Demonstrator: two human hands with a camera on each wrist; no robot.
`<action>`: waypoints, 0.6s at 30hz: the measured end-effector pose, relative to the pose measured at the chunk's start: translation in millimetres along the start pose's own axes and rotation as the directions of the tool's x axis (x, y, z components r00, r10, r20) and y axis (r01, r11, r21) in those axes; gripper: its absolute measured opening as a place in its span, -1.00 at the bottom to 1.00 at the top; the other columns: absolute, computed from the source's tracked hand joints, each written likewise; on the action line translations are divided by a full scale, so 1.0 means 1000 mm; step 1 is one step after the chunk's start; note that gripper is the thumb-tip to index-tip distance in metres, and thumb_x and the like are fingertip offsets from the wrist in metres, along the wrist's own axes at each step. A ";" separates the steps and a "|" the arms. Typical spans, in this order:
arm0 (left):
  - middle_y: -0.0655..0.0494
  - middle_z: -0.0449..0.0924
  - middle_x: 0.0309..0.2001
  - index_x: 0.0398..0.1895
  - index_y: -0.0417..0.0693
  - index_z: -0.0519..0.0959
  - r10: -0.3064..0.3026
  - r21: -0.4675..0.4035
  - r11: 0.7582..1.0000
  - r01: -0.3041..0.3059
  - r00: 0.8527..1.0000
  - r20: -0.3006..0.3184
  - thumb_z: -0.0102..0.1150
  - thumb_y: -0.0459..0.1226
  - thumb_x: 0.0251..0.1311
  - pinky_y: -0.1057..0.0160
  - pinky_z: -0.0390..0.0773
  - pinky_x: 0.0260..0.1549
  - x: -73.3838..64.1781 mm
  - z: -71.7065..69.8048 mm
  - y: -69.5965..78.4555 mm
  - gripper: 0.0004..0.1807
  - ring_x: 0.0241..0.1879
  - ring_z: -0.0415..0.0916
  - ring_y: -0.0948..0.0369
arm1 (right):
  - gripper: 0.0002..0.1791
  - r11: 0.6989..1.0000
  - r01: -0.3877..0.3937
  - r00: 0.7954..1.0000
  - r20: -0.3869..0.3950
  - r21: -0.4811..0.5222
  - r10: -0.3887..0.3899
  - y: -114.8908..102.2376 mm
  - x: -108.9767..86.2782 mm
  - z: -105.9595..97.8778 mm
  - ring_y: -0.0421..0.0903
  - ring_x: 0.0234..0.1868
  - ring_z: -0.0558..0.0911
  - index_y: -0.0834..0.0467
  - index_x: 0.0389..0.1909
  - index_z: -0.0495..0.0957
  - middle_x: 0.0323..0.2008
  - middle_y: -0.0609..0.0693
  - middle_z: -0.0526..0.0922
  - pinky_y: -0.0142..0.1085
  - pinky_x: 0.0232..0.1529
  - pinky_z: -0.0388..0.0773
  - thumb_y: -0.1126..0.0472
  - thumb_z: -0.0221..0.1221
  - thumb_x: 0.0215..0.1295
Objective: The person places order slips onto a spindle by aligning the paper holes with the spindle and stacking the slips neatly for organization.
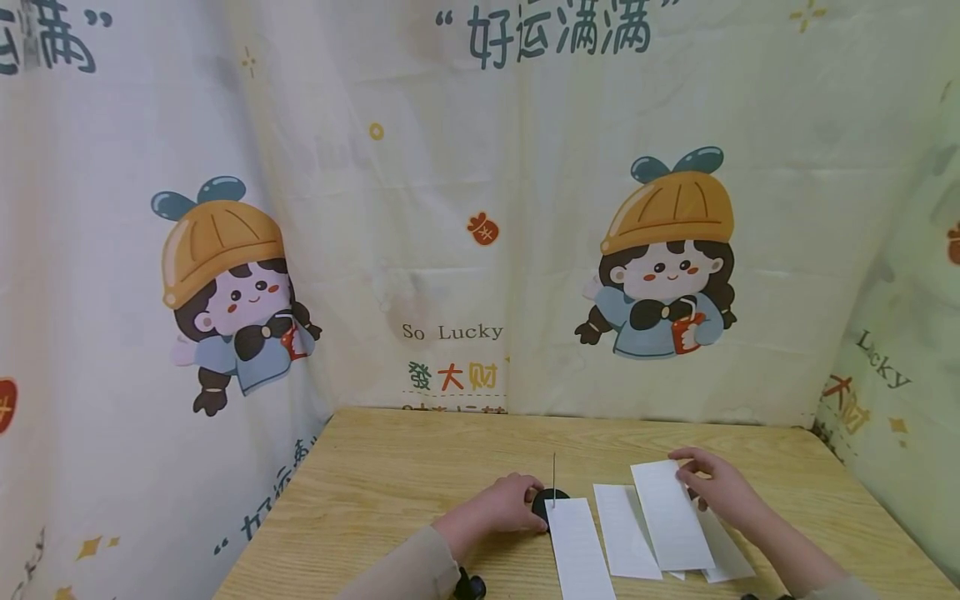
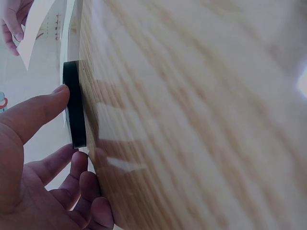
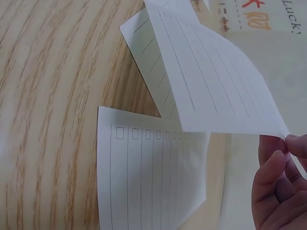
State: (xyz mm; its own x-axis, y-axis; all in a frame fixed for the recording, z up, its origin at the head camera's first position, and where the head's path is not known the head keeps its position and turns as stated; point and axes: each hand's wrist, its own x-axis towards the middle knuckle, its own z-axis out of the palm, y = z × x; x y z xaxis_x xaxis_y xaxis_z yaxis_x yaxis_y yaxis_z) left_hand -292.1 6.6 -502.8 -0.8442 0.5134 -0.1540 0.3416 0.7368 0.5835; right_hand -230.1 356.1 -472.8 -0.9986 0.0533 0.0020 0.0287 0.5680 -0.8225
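Note:
My left hand (image 1: 512,503) grips the edge of a paper spike's round black base (image 2: 75,108), thumb on one side and fingertips at the other. A thin metal spike (image 1: 554,473) stands up from that base on the table. One white paper slip (image 1: 582,550) overlaps the foot of the spike in the head view. To the right, my right hand (image 1: 722,493) pinches a corner of a lined slip (image 3: 211,81) between thumb and fingers. This slip is raised at a tilt. Beneath and beside it lie more slips, one with a row of printed checkboxes (image 3: 146,133).
The slips lie near the front of a wood-grain table (image 1: 405,467), including a slip (image 1: 621,533) left of the raised one and another (image 1: 727,554) to its right. A printed curtain (image 1: 420,250) hangs behind and along both sides.

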 end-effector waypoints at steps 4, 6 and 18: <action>0.17 0.51 -0.16 0.12 0.03 0.56 0.006 -0.022 1.000 -0.006 1.000 0.000 0.54 -0.09 -0.02 0.09 0.45 0.02 -0.002 -0.001 -0.001 -0.41 -0.11 0.44 0.18 | -0.59 1.000 0.012 1.000 -0.004 0.009 -0.012 -0.002 -0.001 -0.001 -0.03 -0.38 0.56 0.35 0.24 0.39 -0.18 0.13 0.57 -0.24 -0.51 0.51 0.35 0.11 0.43; 0.14 0.54 -0.14 0.13 0.01 0.56 0.014 -0.035 0.999 -0.014 1.000 -0.001 0.52 -0.10 0.00 0.10 0.46 0.01 -0.002 -0.002 -0.002 -0.41 -0.10 0.47 0.17 | -0.58 1.000 0.016 1.000 -0.003 0.017 -0.016 -0.004 -0.002 -0.001 -0.03 -0.38 0.57 0.35 0.25 0.38 -0.17 0.13 0.57 -0.24 -0.51 0.52 0.33 0.11 0.43; 0.11 0.54 -0.10 0.18 0.01 0.52 0.015 -0.106 0.994 -0.016 1.000 -0.013 0.44 -0.11 0.12 0.10 0.50 -0.08 -0.012 -0.012 0.000 -0.45 -0.15 0.49 0.18 | -0.56 0.998 0.008 1.000 0.014 0.060 -0.009 -0.014 -0.006 0.002 -0.02 -0.38 0.59 0.35 0.27 0.36 -0.16 0.14 0.56 -0.24 -0.51 0.52 0.29 0.11 0.44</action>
State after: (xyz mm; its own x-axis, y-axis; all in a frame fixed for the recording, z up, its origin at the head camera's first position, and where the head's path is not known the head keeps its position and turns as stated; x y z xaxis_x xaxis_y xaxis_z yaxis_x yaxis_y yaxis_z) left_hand -286.8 -4.3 -491.6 -0.8441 0.5187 -0.1354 0.3094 0.6776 0.6672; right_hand -224.2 345.7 -462.7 -0.9993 0.0371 0.0012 0.0182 0.5179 -0.8553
